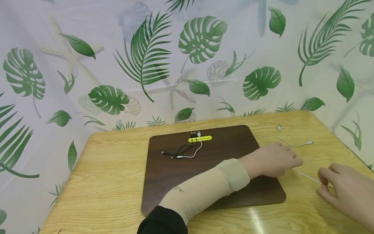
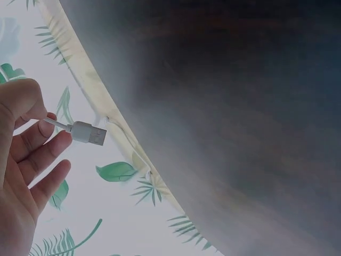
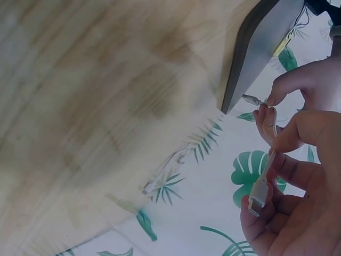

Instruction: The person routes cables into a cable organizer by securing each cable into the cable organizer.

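A white USB cable (image 1: pixel 306 175) runs between my two hands at the right side of the table. My left hand (image 1: pixel 273 159) reaches over the board's right edge and pinches the cable just behind its flat metal USB plug (image 2: pixel 89 133), as the left wrist view shows. Farther right, my right hand (image 1: pixel 344 191) pinches the other end between thumb and forefinger. There, a smaller white connector (image 3: pixel 258 196) sticks out past the fingers in the right wrist view. In the head view the left hand's back hides the USB plug.
A dark brown board (image 1: pixel 175 175) lies on the wooden table (image 1: pixel 102 182). Near its far edge sits a yellow cable holder (image 1: pixel 206 138) with black cables (image 1: pixel 184 148) and a white cable (image 1: pixel 200 146). Another short white cable (image 1: pixel 289 142) lies at the back right. Leaf-patterned cloth (image 1: pixel 201 97) hangs behind.
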`<action>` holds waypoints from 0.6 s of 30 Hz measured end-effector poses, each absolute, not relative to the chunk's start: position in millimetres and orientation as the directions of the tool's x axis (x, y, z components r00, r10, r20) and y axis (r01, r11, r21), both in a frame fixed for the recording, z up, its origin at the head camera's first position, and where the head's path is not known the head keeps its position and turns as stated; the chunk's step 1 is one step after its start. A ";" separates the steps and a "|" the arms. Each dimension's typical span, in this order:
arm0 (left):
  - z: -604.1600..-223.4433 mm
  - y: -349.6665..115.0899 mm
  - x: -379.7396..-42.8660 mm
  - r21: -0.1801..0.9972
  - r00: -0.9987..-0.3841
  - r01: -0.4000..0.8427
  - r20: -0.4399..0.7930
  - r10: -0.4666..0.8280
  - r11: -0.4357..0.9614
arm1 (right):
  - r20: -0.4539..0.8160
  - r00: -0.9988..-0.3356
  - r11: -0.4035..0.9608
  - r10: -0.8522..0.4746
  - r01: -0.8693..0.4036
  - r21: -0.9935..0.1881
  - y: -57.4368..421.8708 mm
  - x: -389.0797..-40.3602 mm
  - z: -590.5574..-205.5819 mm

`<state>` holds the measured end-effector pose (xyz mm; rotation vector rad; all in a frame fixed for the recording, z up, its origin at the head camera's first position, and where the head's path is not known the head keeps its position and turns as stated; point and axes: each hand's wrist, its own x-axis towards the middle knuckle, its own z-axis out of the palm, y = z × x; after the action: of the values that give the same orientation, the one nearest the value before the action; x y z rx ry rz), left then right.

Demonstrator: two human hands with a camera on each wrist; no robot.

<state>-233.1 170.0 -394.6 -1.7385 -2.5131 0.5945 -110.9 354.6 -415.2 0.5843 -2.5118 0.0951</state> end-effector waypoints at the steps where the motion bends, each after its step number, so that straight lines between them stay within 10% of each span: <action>1: -394.2 168.5 -233.9 -0.319 -0.376 0.897 -0.187 0.908 0.306 | 0.529 -0.753 0.902 -0.391 -0.427 0.059 353.7 -111.6 -414.5; 18: -384.4 149.8 -248.1 -0.316 -0.390 0.890 -0.149 0.909 0.330 | 0.452 -0.811 0.920 -0.372 -0.386 0.064 335.2 -122.4 -398.8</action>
<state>-248.1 149.8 -384.4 -1.7036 -2.5167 0.5409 -122.4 335.2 -398.8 0.5463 -2.6121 0.0415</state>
